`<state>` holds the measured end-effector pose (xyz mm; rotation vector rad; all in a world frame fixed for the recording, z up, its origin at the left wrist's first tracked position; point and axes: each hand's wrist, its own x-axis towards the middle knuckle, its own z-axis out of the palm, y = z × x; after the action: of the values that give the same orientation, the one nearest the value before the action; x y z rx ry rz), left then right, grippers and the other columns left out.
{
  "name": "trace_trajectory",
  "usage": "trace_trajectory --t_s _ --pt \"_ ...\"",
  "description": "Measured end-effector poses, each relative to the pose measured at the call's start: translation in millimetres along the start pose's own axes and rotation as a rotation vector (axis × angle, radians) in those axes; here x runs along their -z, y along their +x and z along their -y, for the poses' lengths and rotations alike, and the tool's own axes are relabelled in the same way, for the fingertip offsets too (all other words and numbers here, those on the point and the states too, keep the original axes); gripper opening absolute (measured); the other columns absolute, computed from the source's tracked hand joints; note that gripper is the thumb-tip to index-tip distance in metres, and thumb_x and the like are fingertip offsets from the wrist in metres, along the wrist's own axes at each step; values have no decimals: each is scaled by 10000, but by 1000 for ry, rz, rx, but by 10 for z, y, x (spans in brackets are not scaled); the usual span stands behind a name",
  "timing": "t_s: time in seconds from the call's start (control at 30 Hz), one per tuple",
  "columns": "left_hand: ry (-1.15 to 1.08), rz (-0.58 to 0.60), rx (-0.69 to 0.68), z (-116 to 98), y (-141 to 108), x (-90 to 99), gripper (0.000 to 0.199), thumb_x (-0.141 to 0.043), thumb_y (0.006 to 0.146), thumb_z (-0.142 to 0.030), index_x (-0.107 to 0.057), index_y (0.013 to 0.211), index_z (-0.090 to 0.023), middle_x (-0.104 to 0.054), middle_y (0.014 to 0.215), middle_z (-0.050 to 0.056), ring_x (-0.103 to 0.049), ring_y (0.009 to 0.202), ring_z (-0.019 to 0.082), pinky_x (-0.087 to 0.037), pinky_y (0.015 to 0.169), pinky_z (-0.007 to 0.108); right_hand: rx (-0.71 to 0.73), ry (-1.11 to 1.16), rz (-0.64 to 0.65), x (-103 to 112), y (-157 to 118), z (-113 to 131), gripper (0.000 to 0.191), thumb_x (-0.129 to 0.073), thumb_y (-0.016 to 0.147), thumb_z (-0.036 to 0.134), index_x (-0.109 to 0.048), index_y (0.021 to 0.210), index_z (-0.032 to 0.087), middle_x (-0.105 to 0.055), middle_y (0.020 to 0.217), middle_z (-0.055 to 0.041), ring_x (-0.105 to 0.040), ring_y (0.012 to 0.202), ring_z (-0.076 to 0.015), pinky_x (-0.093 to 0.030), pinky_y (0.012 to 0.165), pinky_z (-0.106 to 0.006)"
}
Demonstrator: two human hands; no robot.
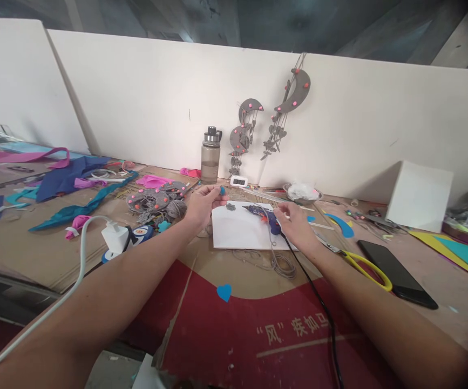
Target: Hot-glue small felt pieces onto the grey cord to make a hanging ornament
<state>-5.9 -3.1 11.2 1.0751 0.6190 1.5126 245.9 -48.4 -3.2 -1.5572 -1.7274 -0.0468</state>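
My left hand (203,205) pinches a small round blue piece (222,190) between thumb and fingertips, above the left edge of a white board (234,232). A small grey flower-like piece (231,207) lies on the board near those fingers. My right hand (296,222) is over the board's right side, fingertips pressed together; whatever they pinch is too small to make out. Right beside these fingers is a dark blue glue gun (273,222), lying across the board with its black cable running toward me. Thin grey cord (284,266) lies looped at the board's front edge.
Yellow-handled scissors (365,267) and a black phone (395,273) lie at right. A blue heart (224,293) sits on the cardboard in front. A water bottle (210,156) stands behind. Grey felt pieces (156,200) and a white charger plug (115,237) are left.
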Motion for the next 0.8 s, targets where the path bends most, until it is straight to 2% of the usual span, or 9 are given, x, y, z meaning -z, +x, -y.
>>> trace_trajectory --t_s 0.1,0.3,0.37,0.43,0.47,0.53,0.6,0.7,0.8 --pt "17 47 -27 -111 -21 -39 163 -671 746 -253 -591 783 -116 -665 735 40 -636 624 103 -508 576 200 88 -20 32 -19 -67 111 403 -446 865 501 -568 1070 177 -620 1099 -118 -514 1048 -256 -313 961 -460" --pt "13 142 -125 -335 7 -33 186 -668 771 -305 -601 801 -134 -666 771 30 -627 627 82 -503 574 181 152 90 185 67 -252 455 546 -457 883 473 -400 1350 197 -582 1218 -119 -489 1106 -254 -353 953 -446" --pt "-13 124 -138 -371 46 -4 186 -669 776 -310 -597 806 -142 -659 761 21 -628 630 80 -500 567 172 180 178 300 106 -335 623 514 -482 883 436 -412 1340 212 -616 1168 -91 -535 1048 -222 -403 902 -393" --pt "-53 71 -157 -364 87 35 180 -675 773 -300 -592 811 -145 -655 754 16 -636 655 81 -502 580 167 244 265 467 138 -442 812 353 -440 921 368 -511 1236 225 -674 952 -33 -591 870 -166 -443 797 -320" --pt "-70 38 -169 -343 105 56 177 -680 768 -291 -591 809 -143 -654 752 16 -640 667 83 -504 591 167 298 293 513 150 -506 909 284 -420 935 337 -568 1149 222 -675 861 -13 -592 781 -142 -447 748 -289" --pt "-82 -31 -191 -279 129 94 178 -691 755 -275 -594 796 -133 -654 740 22 -645 678 92 -507 611 179 507 283 532 165 -645 1089 237 -423 942 304 -627 1017 210 -671 877 -25 -580 787 -129 -440 731 -269" --pt "-80 -100 -190 -203 135 115 183 -704 738 -266 -596 773 -123 -650 712 29 -644 657 102 -508 607 195 743 155 489 174 -785 1233 262 -412 951 319 -628 1005 182 -667 916 -62 -556 864 -163 -427 779 -314" --pt "-121 -159 -142 -113 117 110 167 -709 726 -242 -596 749 -121 -655 706 35 -642 649 105 -506 602 199 958 -115 408 213 -958 1367 381 -473 888 506 -639 915 164 -649 927 -99 -516 900 -229 -403 791 -405" --pt "-179 -154 -88 -60 102 98 128 -691 738 -211 -599 737 -121 -651 709 30 -636 655 94 -502 601 183 1185 -85 300 304 -1067 1400 370 -488 882 490 -639 790 165 -637 873 -77 -500 790 -190 -405 750 -390"
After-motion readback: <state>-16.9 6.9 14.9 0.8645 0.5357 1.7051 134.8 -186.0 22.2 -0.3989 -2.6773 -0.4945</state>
